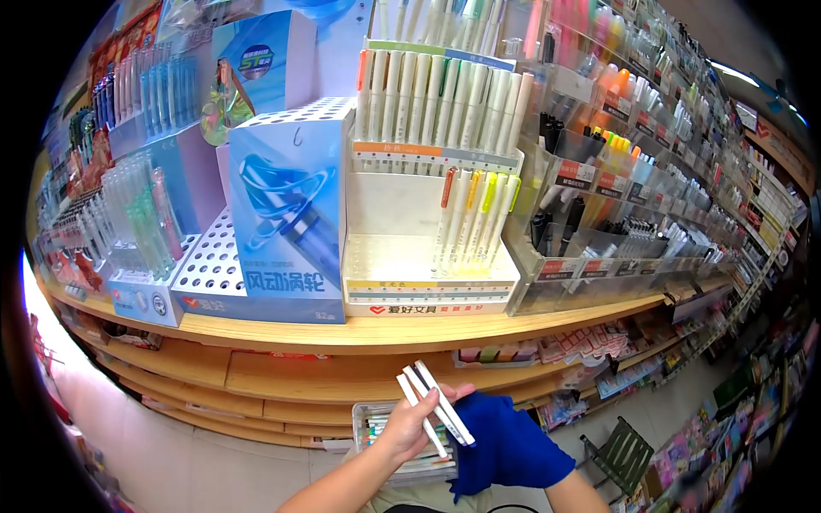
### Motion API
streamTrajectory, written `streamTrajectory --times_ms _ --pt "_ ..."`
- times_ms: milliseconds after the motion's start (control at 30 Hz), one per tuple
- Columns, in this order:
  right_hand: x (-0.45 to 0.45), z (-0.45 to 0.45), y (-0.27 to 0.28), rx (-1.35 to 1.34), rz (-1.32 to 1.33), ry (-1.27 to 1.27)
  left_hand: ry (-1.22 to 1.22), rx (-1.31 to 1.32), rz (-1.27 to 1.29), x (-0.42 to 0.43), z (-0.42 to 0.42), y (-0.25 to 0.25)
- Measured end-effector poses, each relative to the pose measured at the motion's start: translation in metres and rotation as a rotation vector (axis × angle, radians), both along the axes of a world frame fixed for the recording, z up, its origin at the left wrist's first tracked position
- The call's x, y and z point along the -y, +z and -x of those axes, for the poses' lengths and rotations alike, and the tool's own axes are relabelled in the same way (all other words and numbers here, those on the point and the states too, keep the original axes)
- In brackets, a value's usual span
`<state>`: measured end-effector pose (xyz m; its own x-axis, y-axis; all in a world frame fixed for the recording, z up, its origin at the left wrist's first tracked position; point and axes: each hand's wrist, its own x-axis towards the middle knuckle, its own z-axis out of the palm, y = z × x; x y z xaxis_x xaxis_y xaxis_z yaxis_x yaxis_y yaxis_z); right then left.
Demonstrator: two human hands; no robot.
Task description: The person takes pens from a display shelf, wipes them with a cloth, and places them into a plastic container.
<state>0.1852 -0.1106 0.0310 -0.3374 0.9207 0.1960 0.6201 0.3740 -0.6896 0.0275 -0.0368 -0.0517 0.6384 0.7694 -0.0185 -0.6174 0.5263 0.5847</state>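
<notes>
Three white pens [434, 414] sit in the left hand [419, 423], pinched between the thumb and the fingers behind them; one fingertip pokes out past the pens to the right. They slant together, upper ends leaning left, with a narrow gap between the leftmost pen and the other two. The right hand is hidden by a blue cloth [517, 440], so I cannot tell whether its fingers are spread or pressed together. The cloth hangs just beside the lower ends of the pens.

Below the left hand is a clear plastic box [357, 430] with more pens inside; its left wall and back rim show, while the cloth covers its right side. Open room lies between the pens' upper ends and the front edge of the wooden counter [410, 338]. Left of the box, pale floor [256, 440] leaves space for the elbow; on the right, beyond the cloth, a folding stool [622, 455] stands near the right forearm.

Up on the counter, a white pen stand [389, 209] sits near the front edge, between a blue display box [291, 214] and clear pen racks [590, 286].
</notes>
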Motion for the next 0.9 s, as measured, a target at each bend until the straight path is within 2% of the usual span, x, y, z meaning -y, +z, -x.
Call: streamTrajectory --times_ms 100,167,200,300,400,467,533,567,633,700,767,833,900 --pt "-0.010 -0.005 -0.027 -0.371 0.247 -0.107 -0.005 -0.018 -0.099 0.006 -0.010 -0.004" --pt "-0.021 0.005 -0.049 -1.014 0.801 -0.297 0.051 -0.166 -0.201 0.010 -0.014 -0.007" --pt "-0.024 0.009 -0.049 -0.694 0.558 -0.123 0.045 -0.203 -0.251 0.010 -0.013 -0.006" --pt "-0.024 0.020 -0.043 -0.840 0.832 -0.173 -0.021 -0.261 -0.285 0.003 -0.007 -0.007" --pt "-0.025 0.017 -0.087 -0.577 0.597 -0.092 -0.091 -0.237 -0.304 -0.003 -0.004 -0.013" --pt "-0.027 0.007 -0.086 -0.234 0.206 0.218 -0.098 -0.239 -0.335 -0.006 -0.004 -0.017" --pt "-0.025 0.005 -0.079 -0.254 0.320 0.232 -0.071 -0.276 -0.368 -0.010 -0.003 -0.018" --pt "-0.019 0.010 -0.069 -0.447 0.627 0.088 -0.067 -0.286 -0.357 -0.012 -0.002 -0.018" --pt "-0.012 0.015 -0.059 -0.590 0.819 -0.062 -0.053 -0.303 -0.336 -0.020 0.002 -0.018" --pt "-0.009 0.017 -0.058 -0.501 0.599 -0.052 -0.118 -0.330 -0.399 -0.021 0.004 -0.018" --pt "-0.011 0.002 -0.072 -0.075 0.393 0.179 -0.156 -0.344 -0.435 -0.017 0.003 -0.016" --pt "-0.012 -0.002 -0.077 0.069 0.149 0.292 -0.197 -0.450 -0.621 -0.003 0.000 -0.016" --pt "-0.009 0.005 -0.067 -0.070 -0.120 0.290 -0.217 -0.340 -0.380 0.009 -0.008 -0.021"
